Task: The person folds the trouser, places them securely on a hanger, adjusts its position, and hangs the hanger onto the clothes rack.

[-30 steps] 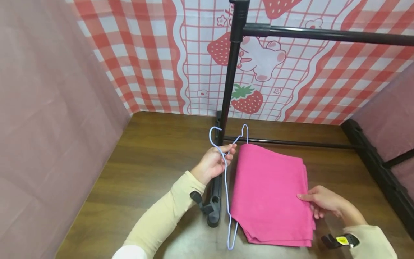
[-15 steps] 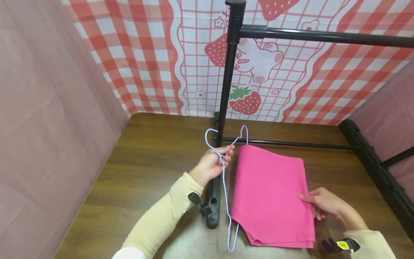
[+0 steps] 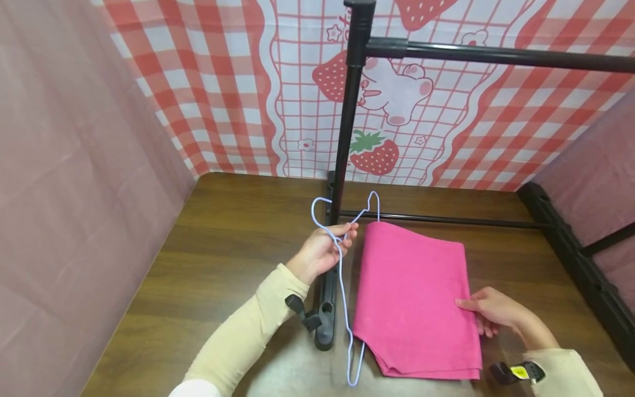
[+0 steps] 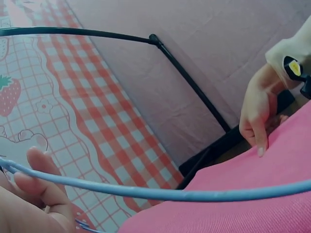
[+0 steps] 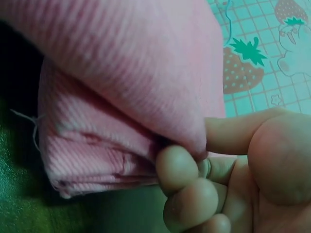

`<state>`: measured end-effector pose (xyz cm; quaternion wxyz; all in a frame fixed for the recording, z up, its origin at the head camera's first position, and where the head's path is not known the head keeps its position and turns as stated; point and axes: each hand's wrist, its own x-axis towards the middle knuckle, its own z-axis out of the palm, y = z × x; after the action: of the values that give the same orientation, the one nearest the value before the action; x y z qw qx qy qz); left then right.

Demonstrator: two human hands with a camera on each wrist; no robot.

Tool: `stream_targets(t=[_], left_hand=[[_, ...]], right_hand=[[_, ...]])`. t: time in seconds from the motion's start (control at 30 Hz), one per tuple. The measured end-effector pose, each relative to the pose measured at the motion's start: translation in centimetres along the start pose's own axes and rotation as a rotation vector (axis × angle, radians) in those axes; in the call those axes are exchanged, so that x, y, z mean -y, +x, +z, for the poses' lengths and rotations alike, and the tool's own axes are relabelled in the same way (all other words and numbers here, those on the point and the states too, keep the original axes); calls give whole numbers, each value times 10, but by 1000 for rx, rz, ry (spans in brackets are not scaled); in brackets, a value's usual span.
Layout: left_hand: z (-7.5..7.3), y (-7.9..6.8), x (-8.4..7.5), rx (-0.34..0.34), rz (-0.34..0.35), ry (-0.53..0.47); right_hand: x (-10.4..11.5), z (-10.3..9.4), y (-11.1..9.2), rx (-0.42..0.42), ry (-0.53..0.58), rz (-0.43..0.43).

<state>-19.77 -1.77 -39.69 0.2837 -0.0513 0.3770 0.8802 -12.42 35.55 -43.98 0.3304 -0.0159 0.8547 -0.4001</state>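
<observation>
In the head view my left hand (image 3: 322, 251) grips a light blue wire hanger (image 3: 342, 281) just below its hook. A folded pink ribbed cloth (image 3: 414, 303) hangs over the hanger's lower bar and spreads to the right. My right hand (image 3: 498, 311) pinches the cloth's right edge, thumb on top and fingers beneath. Up close in the right wrist view, a fold of the cloth (image 5: 131, 73) lies between thumb and fingers, with further folded layers under it. The left wrist view has the hanger wire (image 4: 170, 194) crossing in front of the cloth.
A black rack post (image 3: 347, 127) rises just beyond the left hand, with a top bar (image 3: 496, 54) running right and a low bar (image 3: 446, 220) behind the cloth. Its feet stand on the brown wooden table (image 3: 223, 231). A checked strawberry curtain (image 3: 307, 110) hangs behind.
The left hand and the hanger's hook have shifted slightly left. The layers at the cloth's right edge lie closer in line. The right hand keeps its pinch.
</observation>
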Motion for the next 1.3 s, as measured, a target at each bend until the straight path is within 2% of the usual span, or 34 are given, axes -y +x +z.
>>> stream_targets(t=[0.2,0.4,0.57,0.73,0.9,1.17,1.3], left_hand=[[-4,1,-2,27,13,78],[-9,3,-7,75,-13,242],[-13,7,-11,53,-38,331],[-14,9,-15,35,-23,390],[-14,11,-15,43,-4,378],[-15,12,-14,62,-16,378],[-14,11,-14,72,-18,380]], right_hand=[[2,2,0,-21,-39,21],[5,5,-2,-47,-75,43],[8,7,-3,-53,-71,42],[8,8,-4,-68,-84,65],[7,9,-5,-121,-91,90],[6,10,-10,-209,-124,153],[8,10,-12,-286,-205,151]])
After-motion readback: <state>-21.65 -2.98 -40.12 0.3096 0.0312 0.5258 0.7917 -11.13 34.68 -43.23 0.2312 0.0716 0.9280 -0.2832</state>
